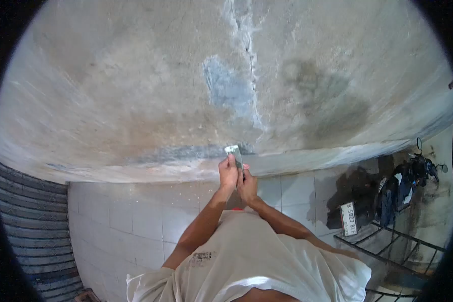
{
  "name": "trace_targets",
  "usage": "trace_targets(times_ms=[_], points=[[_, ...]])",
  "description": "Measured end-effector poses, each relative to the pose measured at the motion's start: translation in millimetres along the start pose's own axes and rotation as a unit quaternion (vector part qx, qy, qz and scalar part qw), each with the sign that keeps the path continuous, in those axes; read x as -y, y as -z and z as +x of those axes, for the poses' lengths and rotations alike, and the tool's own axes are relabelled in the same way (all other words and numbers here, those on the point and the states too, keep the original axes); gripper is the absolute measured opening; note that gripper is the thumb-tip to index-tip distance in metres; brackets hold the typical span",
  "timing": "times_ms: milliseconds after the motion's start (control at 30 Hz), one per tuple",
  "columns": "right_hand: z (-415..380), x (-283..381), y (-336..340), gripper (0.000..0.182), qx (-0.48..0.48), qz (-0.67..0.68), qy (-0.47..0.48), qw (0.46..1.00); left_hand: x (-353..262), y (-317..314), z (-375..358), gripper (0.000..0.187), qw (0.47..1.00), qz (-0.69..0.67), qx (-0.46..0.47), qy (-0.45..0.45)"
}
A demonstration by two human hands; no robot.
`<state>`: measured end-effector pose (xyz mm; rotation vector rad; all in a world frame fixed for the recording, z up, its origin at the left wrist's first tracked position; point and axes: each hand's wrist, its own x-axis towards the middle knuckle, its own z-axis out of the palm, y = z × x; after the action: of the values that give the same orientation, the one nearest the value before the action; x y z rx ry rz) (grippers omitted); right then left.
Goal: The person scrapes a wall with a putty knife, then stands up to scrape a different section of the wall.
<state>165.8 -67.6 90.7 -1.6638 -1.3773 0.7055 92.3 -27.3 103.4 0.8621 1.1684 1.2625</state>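
In front of my chest both hands are together at a putty knife (232,149), whose flat metal blade carries white residue at its tip. My left hand (228,175) is closed on the blade's left side, thumb pointing up along it. My right hand (246,185) is wrapped around the lower part, where a dark handle shows between the fingers. The blade tip overlaps a dark grey patch (196,151) low on the wall (151,85). Above it, a crack with whitish edges (247,45) runs down the wall beside a bluish-grey patch (229,88).
A pale tiled floor (121,216) lies below the wall, with small white specks near its base. On the left is a ribbed metal shutter (32,216). To the right stand a motorbike (400,189) with a licence plate (348,219) and a black metal rack (392,246).
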Motion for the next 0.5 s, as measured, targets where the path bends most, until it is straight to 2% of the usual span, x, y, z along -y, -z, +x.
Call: trace_targets(times_ms=[100, 200, 267, 333, 367, 500], points=[[-2, 13, 11, 0.030, 0.008, -0.006, 0.004, 1.000, -24, -1, -2, 0.051, 1.000, -0.010, 0.011, -0.011], [-4, 7, 5, 0.029, 0.016, -0.035, 0.000, 0.999, -17, -2, 0, 0.051, 1.000, -0.006, 0.006, -0.007], [-1, 9, 4, 0.028, -0.015, -0.034, 0.029, 0.999, -18, 0, 5, 0.051, 1.000, 0.002, 0.006, -0.009], [8, 26, 2, 0.028, -0.040, -0.027, 0.046, 0.998, -49, -5, -3, 0.051, 0.999, 0.004, 0.009, -0.042], [4, 31, 4, 0.028, -0.059, -0.026, 0.054, 0.996, -47, -4, -6, 0.051, 0.999, 0.003, 0.006, -0.036], [-8, 16, 1, 0.026, -0.032, -0.037, 0.024, 0.999, -19, 6, -6, 0.050, 1.000, 0.011, 0.019, -0.001]])
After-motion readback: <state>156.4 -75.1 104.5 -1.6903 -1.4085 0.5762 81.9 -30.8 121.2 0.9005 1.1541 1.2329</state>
